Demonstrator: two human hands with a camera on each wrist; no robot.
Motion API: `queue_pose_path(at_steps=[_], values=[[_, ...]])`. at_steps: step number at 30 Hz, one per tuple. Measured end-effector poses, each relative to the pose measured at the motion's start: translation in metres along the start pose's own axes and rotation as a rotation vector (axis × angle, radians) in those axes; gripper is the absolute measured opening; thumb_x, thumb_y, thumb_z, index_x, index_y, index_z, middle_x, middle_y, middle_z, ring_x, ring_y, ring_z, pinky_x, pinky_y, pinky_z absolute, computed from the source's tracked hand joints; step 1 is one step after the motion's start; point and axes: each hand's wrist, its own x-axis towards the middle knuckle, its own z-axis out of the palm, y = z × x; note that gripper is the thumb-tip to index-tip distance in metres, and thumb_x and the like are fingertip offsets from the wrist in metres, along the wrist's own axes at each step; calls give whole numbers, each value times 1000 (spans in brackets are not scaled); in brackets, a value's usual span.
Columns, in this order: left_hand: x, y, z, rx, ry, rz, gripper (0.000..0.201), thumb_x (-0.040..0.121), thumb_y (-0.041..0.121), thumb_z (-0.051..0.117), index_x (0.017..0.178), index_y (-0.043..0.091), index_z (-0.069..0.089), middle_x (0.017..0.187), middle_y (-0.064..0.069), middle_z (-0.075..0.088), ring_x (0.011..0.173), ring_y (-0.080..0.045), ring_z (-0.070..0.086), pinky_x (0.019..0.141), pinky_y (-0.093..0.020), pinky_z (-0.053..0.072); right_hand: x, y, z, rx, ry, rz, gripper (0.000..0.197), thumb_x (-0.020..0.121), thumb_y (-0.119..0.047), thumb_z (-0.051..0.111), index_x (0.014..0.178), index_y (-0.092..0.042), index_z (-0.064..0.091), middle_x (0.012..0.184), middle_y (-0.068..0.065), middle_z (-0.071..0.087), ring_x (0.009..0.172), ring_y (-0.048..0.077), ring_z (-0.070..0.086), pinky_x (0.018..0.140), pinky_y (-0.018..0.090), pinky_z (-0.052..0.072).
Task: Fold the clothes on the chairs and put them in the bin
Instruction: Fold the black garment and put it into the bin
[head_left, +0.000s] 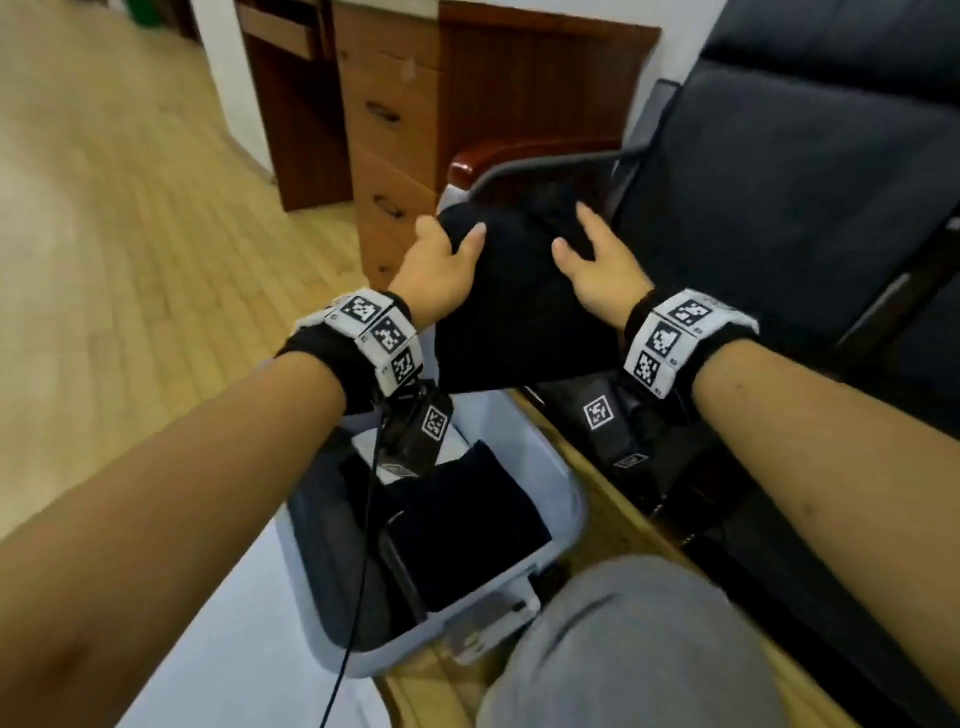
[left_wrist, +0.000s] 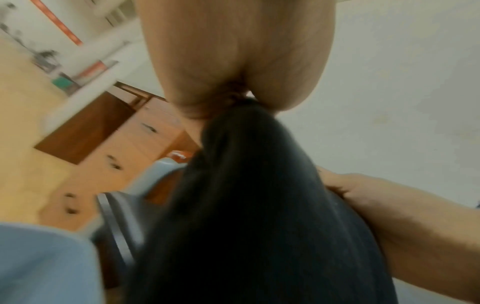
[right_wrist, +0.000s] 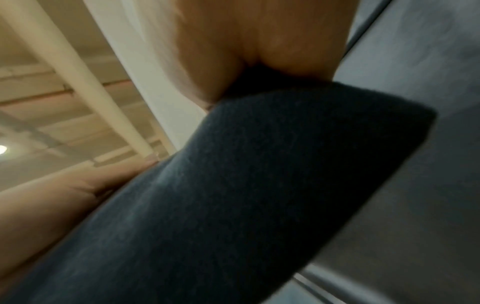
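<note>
A folded dark garment is held in the air between both hands, above the far end of the pale blue-grey bin. My left hand grips its left edge, thumb on top and fingers underneath. My right hand grips the right edge the same way. The left wrist view shows the garment pinched in the left hand. In the right wrist view the cloth is held by the right hand. Dark folded clothes lie inside the bin.
A dark padded chair stands to the right, its curved armrest just beyond the garment. A wooden drawer unit stands behind the bin. My grey-trousered knee is at the bottom. Wood floor spreads to the left.
</note>
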Motion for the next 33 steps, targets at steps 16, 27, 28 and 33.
queue_pose_path(at_steps=[16, 27, 28, 33], values=[[5, -266, 10, 74, -16, -575, 48, 102, 35, 42, 127, -3, 29, 133, -24, 50, 121, -38, 51, 95, -35, 43, 29, 133, 241, -159, -479, 158, 59, 98, -37, 51, 151, -33, 26, 153, -2, 37, 140, 24, 36, 115, 39, 31], [8, -360, 53, 291, -79, -831, 51, 100, 34, 45, 129, -5, 32, 132, -28, 51, 121, -41, 51, 96, -39, 43, 23, 196, 280, -522, -559, 378, 66, 97, -54, 38, 154, -34, 11, 159, -2, 23, 144, 29, 24, 116, 47, 22], [8, -359, 49, 302, -70, -823, 49, 100, 34, 46, 128, -5, 34, 131, -28, 51, 120, -41, 51, 96, -39, 43, 24, 196, 277, -477, -545, 411, 64, 98, -51, 39, 154, -31, 15, 159, 2, 25, 143, 30, 26, 116, 46, 23], [8, -343, 25, 277, -83, -737, 45, 95, 34, 53, 117, -5, 49, 119, -26, 60, 107, -41, 60, 90, -44, 52, 16, 175, 260, -334, -519, 456, 57, 100, -42, 42, 152, -23, 26, 154, 8, 35, 139, 31, 35, 115, 42, 28]])
